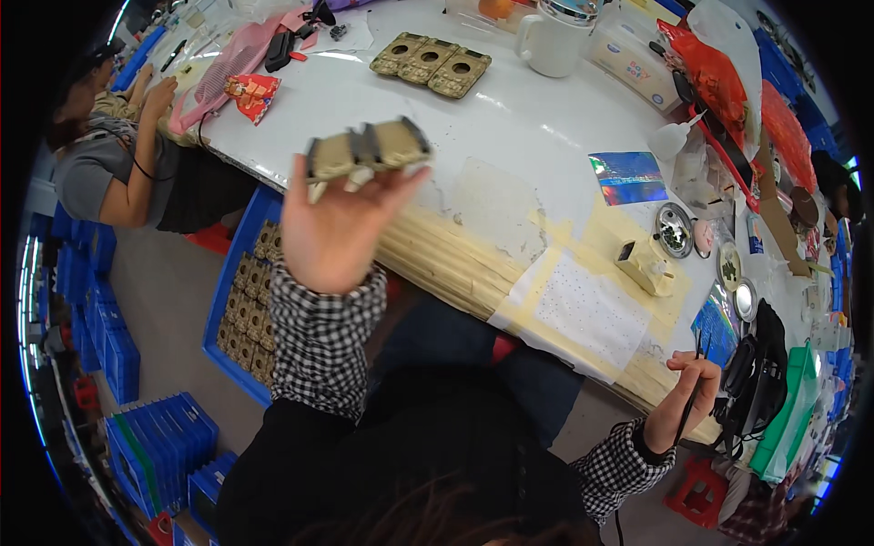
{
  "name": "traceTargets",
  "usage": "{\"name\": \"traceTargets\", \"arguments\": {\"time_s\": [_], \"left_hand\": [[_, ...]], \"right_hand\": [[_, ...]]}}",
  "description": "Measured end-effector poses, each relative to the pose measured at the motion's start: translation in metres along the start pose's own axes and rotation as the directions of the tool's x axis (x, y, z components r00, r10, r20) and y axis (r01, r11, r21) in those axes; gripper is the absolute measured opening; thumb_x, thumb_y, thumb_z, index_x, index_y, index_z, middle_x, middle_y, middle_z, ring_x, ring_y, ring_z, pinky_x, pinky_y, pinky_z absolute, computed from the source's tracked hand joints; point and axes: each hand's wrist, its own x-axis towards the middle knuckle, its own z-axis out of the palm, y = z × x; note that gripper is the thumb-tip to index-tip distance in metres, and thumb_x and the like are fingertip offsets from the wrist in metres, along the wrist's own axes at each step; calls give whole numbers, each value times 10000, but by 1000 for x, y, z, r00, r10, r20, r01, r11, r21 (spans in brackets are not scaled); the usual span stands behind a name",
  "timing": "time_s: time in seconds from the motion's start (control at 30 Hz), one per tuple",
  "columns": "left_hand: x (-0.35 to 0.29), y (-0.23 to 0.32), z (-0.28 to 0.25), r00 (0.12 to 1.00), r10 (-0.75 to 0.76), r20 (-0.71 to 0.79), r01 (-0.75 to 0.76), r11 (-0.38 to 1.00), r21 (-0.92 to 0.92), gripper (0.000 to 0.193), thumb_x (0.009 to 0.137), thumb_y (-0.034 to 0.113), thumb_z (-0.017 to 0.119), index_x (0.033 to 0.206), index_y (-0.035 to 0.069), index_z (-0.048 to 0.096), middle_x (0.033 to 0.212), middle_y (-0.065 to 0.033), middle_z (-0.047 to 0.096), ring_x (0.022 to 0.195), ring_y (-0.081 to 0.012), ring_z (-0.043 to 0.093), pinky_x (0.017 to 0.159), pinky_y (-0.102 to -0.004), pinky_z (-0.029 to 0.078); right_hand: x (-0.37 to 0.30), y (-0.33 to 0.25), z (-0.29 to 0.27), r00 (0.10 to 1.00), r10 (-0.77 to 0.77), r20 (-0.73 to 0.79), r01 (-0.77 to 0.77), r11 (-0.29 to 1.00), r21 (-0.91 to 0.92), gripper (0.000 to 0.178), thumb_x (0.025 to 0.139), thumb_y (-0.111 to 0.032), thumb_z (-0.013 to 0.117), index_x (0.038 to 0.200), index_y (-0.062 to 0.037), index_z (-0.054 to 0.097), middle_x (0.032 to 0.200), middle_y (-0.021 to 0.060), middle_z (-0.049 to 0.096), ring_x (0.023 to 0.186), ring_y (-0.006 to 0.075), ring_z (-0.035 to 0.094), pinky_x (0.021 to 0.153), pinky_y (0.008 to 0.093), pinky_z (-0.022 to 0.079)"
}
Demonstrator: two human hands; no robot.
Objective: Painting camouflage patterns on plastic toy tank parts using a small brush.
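Raised above the table's near edge, my left hand (335, 229) grips several joined camouflage-patterned plastic casings (369, 150), slightly blurred; their underside is hidden. A matching set of camouflage casings (431, 65), each with a round dark hole, lies flat further back on the table. My right hand (685, 402), at the table's right front, is closed around a thin dark pen-like tool (689, 400); its exact kind is unclear. Near that hand lies a white dotted sheet (587, 309), with a small pale squarish bottle (645, 266) behind it.
A blue crate (238, 359) of camouflage casings stands left, below the table. Around the right side are a round metal dish (675, 229), shiny blue cards (628, 176) and a green tray (785, 414). A white mug (555, 41) stands at the back; another person (118, 168) sits left.
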Motion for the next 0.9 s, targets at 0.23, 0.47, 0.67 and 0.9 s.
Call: {"name": "traceTargets", "arguments": {"time_s": [0.23, 0.47, 0.67, 0.9], "left_hand": [[-32, 242, -82, 52, 836, 546, -278, -513, 812, 511, 924, 470, 589, 1050, -25, 571, 848, -74, 588, 753, -165, 565, 675, -290, 474], [54, 247, -222, 768, 575, 282, 501, -813, 295, 471, 795, 481, 701, 971, 45, 667, 1021, -197, 646, 983, -287, 620, 863, -466, 476], [136, 267, -318, 839, 410, 357, 494, -849, -188, 424, 815, 396, 696, 1116, 102, 639, 1252, -206, 546, 1189, -320, 507, 966, -554, 394], [170, 232, -335, 824, 512, 244, 533, -846, -25, 415, 827, 369, 687, 1125, 86, 633, 1198, -199, 569, 1171, -329, 517, 963, -540, 401]], "right_hand": [[4, 9, 6, 999, 40, 16, -40, 999, -6, 166, 956, -163, 511, 852, -34, 498, 800, 90, 592, 835, 180, 547, 856, 343, 424], [8, 3, 13, 999, -7, 51, 8, 1000, -27, 147, 952, -148, 503, 862, -32, 500, 784, 90, 591, 847, 190, 548, 856, 355, 423], [2, 1, 5, 1000, -11, 19, 13, 997, -81, 143, 951, -141, 507, 860, -31, 496, 786, 86, 591, 845, 185, 548, 877, 357, 421], [-3, -1, 1, 999, 42, -6, -43, 996, -84, 150, 961, -145, 505, 863, -32, 490, 788, 83, 588, 841, 175, 534, 848, 335, 421]]}}
